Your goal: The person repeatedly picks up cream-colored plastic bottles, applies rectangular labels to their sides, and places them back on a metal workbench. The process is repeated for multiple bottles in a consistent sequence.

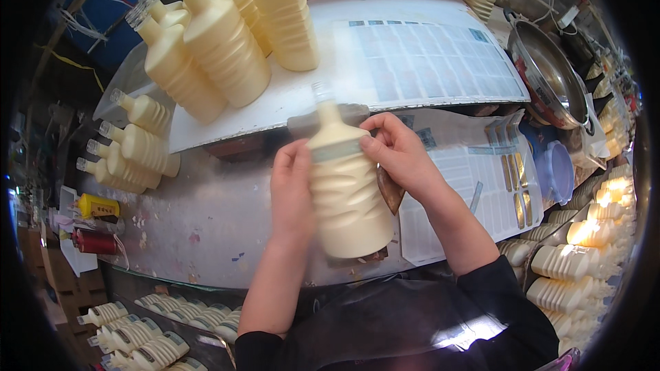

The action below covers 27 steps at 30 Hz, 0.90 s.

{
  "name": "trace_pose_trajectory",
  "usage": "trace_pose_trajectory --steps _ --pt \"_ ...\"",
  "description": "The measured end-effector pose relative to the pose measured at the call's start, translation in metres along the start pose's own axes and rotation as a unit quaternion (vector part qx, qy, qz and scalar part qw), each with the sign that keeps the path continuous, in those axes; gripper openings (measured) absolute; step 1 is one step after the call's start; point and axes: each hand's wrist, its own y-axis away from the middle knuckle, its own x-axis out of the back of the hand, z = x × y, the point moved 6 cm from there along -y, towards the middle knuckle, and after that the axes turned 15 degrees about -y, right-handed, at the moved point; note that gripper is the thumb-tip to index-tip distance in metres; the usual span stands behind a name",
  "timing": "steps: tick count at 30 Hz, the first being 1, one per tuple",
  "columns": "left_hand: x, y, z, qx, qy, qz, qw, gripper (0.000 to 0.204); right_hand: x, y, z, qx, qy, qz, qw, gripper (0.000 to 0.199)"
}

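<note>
A cream plastic bottle [349,199] with a ribbed body and a clear, narrow neck lies in front of me, slightly blurred. Across its shoulder runs a pale grey-green label strip [337,150]. My left hand [292,182] is closed against the bottle's left side, fingertips at the strip's left end. On the other side, my right hand [400,154] is closed too, its thumb and fingers pressing the shoulder by the strip's right end. Parts of a wooden piece [390,191] show beside and beneath the bottle. The fingers' undersides are hidden.
Several cream bottles [223,48] stand on the raised white board [330,17], beside a sheet of labels [426,62]. More label sheets [440,213] lie at right, near a metal pan [550,72] and purple basin [555,172]. Bottles crowd both sides; yellow [98,205] and red containers [95,240] sit left.
</note>
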Motion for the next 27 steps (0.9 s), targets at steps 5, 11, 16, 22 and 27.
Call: trace_pose_trajectory --steps 5,11,16,22,27 --pt "-0.002 0.001 0.0 -0.021 -0.018 0.021 0.999 0.025 -0.001 0.0 0.0 -0.002 -0.009 0.0 1.0 0.028" --pt "-0.004 0.002 0.002 -0.024 -0.004 0.029 0.999 0.024 -0.001 0.0 0.005 -0.003 -0.03 0.005 1.0 0.026" --pt "-0.004 -0.001 -0.001 -0.026 -0.01 0.023 0.999 0.029 0.006 0.0 -0.002 -0.008 -0.048 0.022 0.999 0.024" --pt "-0.012 0.004 0.006 -0.018 0.022 -0.014 1.0 0.049 -0.006 -0.015 -0.055 0.07 -0.113 0.052 0.99 0.029" --pt "-0.012 0.001 0.003 -0.037 -0.034 -0.037 0.998 0.037 -0.061 -0.003 -0.073 0.25 0.152 0.055 0.955 0.033"
